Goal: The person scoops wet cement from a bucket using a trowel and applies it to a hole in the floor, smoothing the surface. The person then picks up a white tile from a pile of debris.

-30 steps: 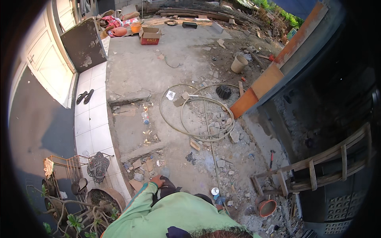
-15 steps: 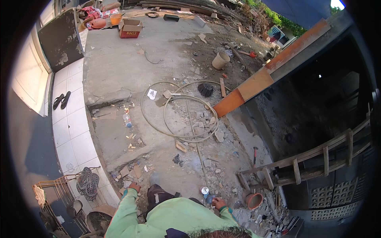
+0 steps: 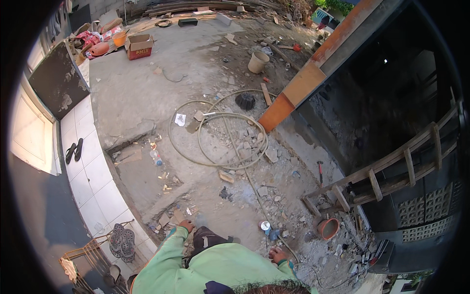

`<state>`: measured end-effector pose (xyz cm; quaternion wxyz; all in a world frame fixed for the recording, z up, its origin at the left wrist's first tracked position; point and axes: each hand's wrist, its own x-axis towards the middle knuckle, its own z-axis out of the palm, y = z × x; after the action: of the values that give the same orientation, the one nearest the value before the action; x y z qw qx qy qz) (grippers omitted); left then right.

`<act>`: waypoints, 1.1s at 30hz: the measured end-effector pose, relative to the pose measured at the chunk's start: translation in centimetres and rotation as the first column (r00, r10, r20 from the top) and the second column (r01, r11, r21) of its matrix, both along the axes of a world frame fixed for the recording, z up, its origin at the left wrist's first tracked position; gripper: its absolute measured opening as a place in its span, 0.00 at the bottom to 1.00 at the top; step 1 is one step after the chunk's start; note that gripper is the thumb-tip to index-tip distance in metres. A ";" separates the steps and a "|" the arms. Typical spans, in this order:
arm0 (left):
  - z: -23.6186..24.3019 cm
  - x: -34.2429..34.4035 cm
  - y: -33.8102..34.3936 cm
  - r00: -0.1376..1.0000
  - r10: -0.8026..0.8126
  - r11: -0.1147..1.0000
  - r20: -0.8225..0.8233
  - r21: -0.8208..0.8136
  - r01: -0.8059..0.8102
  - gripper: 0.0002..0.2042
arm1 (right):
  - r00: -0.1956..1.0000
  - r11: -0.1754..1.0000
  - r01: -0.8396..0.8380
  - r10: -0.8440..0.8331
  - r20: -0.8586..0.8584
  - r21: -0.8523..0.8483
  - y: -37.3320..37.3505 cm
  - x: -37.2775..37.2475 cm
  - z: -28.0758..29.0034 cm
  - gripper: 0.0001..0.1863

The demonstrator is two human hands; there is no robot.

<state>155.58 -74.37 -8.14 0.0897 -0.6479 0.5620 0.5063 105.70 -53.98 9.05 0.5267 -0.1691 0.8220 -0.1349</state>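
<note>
Left hand (image 3: 186, 225) beside a knee (image 3: 205, 237); right hand (image 3: 277, 255) near a round container (image 3: 265, 226); whether either's fingers grip, cannot tell; hose (image 3: 235, 168) looped ahead.

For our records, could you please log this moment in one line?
left hand: by dark trouser leg | right hand: near white-topped can | grips: unclear | ahead: looped hose, rubble

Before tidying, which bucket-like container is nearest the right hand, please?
The round orange-rimmed container beside the wooden ladder; the beige bucket and orange bucket are farther.
</note>
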 end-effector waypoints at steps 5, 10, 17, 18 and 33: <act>4.8 -2.8 -2.7 0.900 -0.433 0.901 0.046 -0.005 0.433 0.15 | 0.982 0.982 0.188 -0.188 0.013 -0.036 7.8 0.3 -0.9 0.16; 9.5 -3.5 1.1 0.795 -0.605 0.791 0.043 -0.076 0.607 0.16 | 0.992 0.993 0.121 -0.121 -0.044 -0.007 13.4 1.9 -1.2 0.15; 17.5 -6.2 9.4 0.948 -0.295 0.950 -0.118 -0.140 0.279 0.13 | 0.988 0.985 -0.050 0.025 -0.151 -0.167 24.9 -2.7 -15.3 0.12; 17.3 -6.2 10.3 0.954 -0.276 0.957 -0.116 -0.128 0.262 0.13 | 0.988 0.980 -0.042 0.012 -0.155 -0.195 25.7 -3.4 -16.8 0.12; 7.9 -7.5 19.4 0.866 -0.152 0.906 -0.477 0.283 0.315 0.15 | 0.835 0.833 0.546 -0.534 0.132 -0.085 21.6 -11.0 -8.3 0.09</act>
<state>148.05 -54.95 -0.25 0.1352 -0.4141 0.5431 0.7178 94.70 -32.43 0.78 0.4977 0.0461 0.7984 -0.3358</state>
